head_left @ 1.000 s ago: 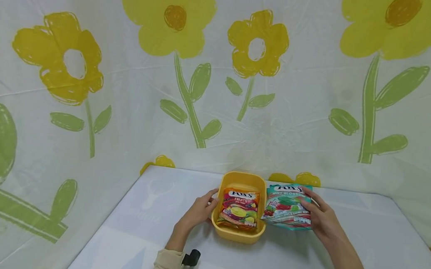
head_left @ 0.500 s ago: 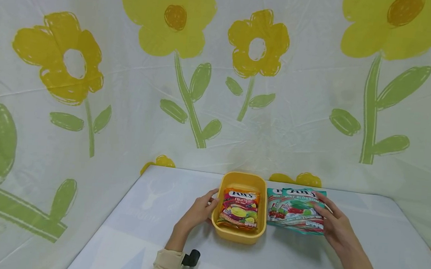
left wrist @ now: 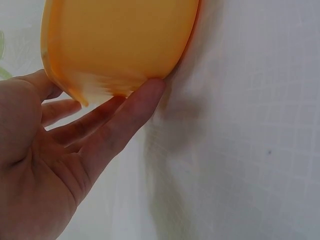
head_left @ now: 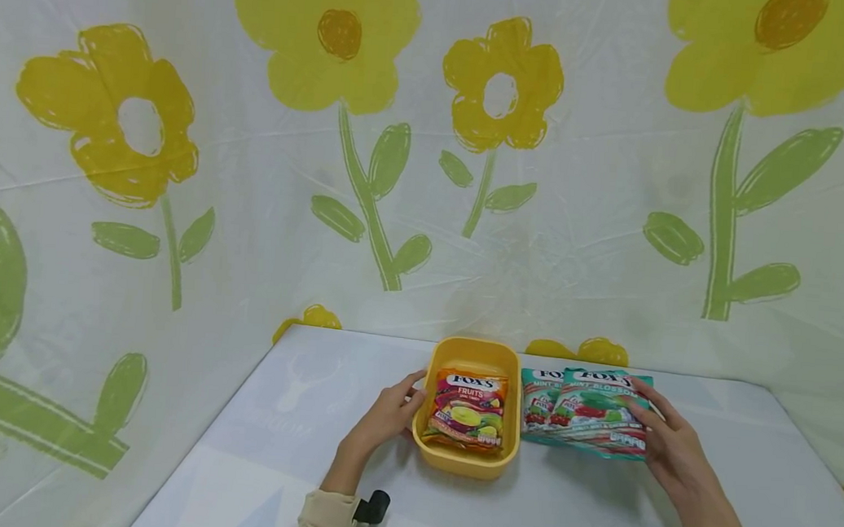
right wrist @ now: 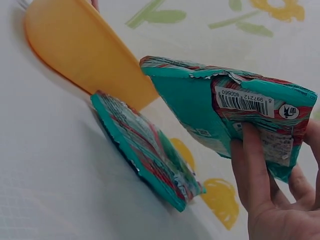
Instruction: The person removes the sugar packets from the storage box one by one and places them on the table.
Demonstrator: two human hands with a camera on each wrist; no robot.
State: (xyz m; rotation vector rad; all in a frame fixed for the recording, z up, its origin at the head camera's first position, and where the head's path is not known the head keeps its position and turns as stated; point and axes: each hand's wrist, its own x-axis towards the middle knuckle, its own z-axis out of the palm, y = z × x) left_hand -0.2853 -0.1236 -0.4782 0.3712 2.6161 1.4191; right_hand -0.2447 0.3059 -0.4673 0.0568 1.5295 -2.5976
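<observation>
My left hand [head_left: 388,412] holds the left side of a yellow plastic container [head_left: 463,462], its thumb at the rim and its fingers against the outer wall. Inside the container lies an orange and red bag of Fox's Fruits candy [head_left: 466,413]. My right hand [head_left: 677,453] grips the right edge of a teal bag of Fox's Mint Blossom candy [head_left: 602,415]. In the right wrist view this candy bag [right wrist: 200,107] is raised, its barcode showing. A second Mint Blossom bag [right wrist: 145,150] rests by the container, partly covered by the held one in the head view.
A pale table [head_left: 262,448] carries everything, with its far edge just behind the container. Beyond it hangs a white curtain [head_left: 575,282] printed with yellow flowers. Black camera mounts [head_left: 373,507] sit at my wrists.
My right hand has moved the held Mint Blossom bag to the right, away from the container, uncovering the second bag. My left hand and the container have stayed put.
</observation>
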